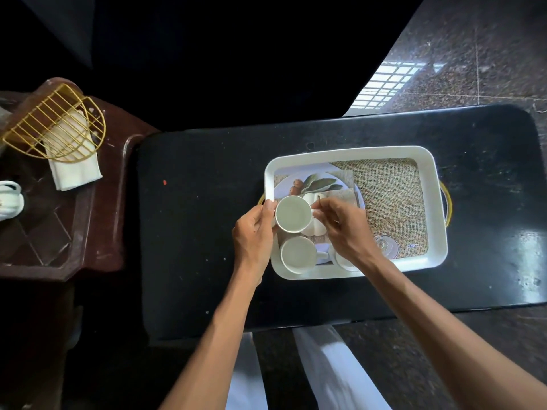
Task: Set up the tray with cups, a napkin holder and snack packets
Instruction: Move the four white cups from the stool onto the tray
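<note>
I see both hands on one white cup (pixel 293 213), just inside the left rim of the white tray (pixel 355 152), centre-right of the frame. My left hand (pixel 254 229) curls round the cup's left wall with the thumb up at the lip. My right hand (pixel 343 229) pinches its right side with bent fingertips. I cannot tell whether the cup rests on the tray floor or hangs just above it.

Directly below it in the frame, a second cup (pixel 297 255) stands close to the tray's lower-left corner. A third cup (pixel 344 263) is half hidden under my right wrist, against the lower rim. A clear glass (pixel 387 245) sits just right of that wrist. The right half of the tray shows only its burlap-print floor.

The tray lies on a black table (pixel 207 232), with a wide bare stretch left of it. The gold wire napkin holder (pixel 56 122) lies tilted over white napkins (pixel 74 170) on the brown side table (pixel 97 232), upper left, well apart from the tray.
</note>
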